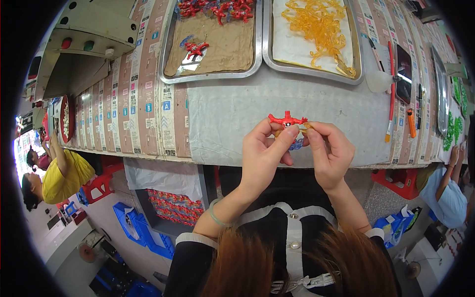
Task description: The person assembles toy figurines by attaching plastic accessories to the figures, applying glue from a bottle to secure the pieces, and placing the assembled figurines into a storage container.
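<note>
Above the near edge of the table, my left hand (268, 152) pinches a small red toy figure (286, 120) with outstretched arms and a translucent blue part at its lower end. My right hand (330, 151) is beside it, thumb and fingers closed on a small translucent amber piece (308, 126) held against the figure's side. Fingertips hide where the two parts meet. Beyond my hands, a metal tray (267, 52) holds a tangle of amber translucent pieces (321, 29) on white lining. The tray to its left (166, 69) carries several red figures (217, 9) on brown paper.
Right of the trays lie a red-handled brush (391, 94), an orange cutter (411, 123), a phone (403, 74) and pens. A grey crate (200, 178) of red figures stands below the table at left. Other people work at both sides.
</note>
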`<state>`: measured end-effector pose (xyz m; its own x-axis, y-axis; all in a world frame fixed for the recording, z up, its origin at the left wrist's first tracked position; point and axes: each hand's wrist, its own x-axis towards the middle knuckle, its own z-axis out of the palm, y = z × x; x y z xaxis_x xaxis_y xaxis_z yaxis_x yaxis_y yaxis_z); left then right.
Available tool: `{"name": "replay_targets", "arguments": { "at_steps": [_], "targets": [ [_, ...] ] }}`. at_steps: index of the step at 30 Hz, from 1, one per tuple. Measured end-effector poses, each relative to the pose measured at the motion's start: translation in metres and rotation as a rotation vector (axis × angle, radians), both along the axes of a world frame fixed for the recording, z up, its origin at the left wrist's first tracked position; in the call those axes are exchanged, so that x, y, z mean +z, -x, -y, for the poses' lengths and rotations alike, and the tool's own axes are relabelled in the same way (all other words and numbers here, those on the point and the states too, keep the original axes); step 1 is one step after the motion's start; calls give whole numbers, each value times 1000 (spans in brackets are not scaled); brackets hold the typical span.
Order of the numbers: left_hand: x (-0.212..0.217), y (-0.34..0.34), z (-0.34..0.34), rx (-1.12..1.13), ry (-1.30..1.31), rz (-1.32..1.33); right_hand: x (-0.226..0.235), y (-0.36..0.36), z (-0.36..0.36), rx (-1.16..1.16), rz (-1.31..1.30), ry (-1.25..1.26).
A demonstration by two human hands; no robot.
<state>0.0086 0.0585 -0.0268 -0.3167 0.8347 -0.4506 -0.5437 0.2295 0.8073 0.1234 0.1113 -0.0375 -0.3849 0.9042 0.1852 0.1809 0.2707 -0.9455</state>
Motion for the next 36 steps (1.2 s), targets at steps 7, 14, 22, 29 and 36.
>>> {"name": "replay_targets", "arguments": {
  "at_steps": [7, 14, 22, 29, 36],
  "targets": [
    [6, 0, 0, -60, -22, -248, -4, -1, 3, -43, -42, 86],
    [8, 16, 2, -220, 30, -207, 8, -16, -19, 290, -165, 601],
    [3, 9, 3, -95, -220, 61, 11, -17, -12, 287, 34, -285],
    [-16, 15, 7, -174, -159, 505, -6, -21, -5, 229, -58, -626],
    [-16, 18, 8, -146, -196, 660, -1, -19, -2, 263, -108, -647]
  ]
}}
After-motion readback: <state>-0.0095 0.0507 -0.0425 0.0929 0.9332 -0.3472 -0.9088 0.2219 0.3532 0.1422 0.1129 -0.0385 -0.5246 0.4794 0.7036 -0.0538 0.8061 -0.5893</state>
